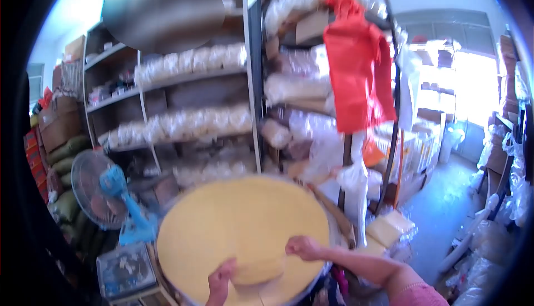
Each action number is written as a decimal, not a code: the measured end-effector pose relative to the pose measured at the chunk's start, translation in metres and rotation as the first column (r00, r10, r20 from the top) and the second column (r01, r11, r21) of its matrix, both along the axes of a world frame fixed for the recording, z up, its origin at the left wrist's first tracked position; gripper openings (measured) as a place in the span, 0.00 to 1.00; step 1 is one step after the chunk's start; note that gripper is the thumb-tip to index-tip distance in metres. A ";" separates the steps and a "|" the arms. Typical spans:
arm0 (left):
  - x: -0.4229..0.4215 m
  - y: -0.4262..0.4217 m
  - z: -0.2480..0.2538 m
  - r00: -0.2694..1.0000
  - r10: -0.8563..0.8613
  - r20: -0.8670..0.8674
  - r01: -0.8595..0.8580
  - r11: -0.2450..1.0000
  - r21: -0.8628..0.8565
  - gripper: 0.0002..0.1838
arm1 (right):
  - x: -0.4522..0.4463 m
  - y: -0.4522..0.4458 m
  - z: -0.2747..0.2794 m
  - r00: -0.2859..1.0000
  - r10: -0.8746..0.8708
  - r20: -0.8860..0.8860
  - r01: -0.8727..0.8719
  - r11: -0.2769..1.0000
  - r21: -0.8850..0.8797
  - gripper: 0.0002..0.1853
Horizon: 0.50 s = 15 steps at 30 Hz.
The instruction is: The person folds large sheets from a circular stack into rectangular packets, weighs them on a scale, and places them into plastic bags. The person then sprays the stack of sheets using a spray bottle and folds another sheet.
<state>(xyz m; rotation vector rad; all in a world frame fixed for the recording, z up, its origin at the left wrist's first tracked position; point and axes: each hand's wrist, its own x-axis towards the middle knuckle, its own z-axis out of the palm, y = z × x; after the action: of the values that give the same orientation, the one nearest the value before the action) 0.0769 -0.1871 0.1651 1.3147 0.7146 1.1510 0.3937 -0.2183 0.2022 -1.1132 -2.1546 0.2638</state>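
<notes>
A large round yellow surface [239, 211] fills the lower middle of the head view. Near its front edge lies or hangs a small curved yellow piece [258, 271], blurred, between my two hands. My left hand [221, 278] is at the left end of this piece, its fingers pinched together on it. At the upper right end of the piece is my right hand [303, 247], with its fingers closed; what they hold, if anything, is too small to make out.
A blue fan [114, 186] stands left of the round surface, above a clear-lidded box [127, 271]. Shelves [194, 76] with wrapped packs rise behind. A red bag [359, 67] hangs at the right, over wrapped yellow stacks [389, 228] by the floor.
</notes>
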 end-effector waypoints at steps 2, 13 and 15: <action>0.015 -0.010 -0.006 0.980 0.060 0.189 -0.111 0.954 0.277 0.47 | 0.000 0.001 -0.005 1.000 0.003 -0.004 -0.003 0.998 0.063 0.01; 0.020 -0.024 -0.020 0.972 0.203 -0.119 -0.201 0.979 0.022 0.26 | -0.012 -0.007 0.002 0.983 -0.025 -0.181 0.026 1.000 0.005 0.05; 0.022 -0.020 -0.020 0.955 0.260 -0.139 -0.248 0.964 0.098 0.25 | -0.013 -0.004 0.004 0.982 -0.036 -0.188 0.036 0.999 -0.002 0.05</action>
<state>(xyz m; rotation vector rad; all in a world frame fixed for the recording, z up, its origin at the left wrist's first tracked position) 0.0990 -0.2067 0.1448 1.4171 0.9804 1.3057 0.3803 -0.2227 0.2066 -1.0808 -1.9664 0.3365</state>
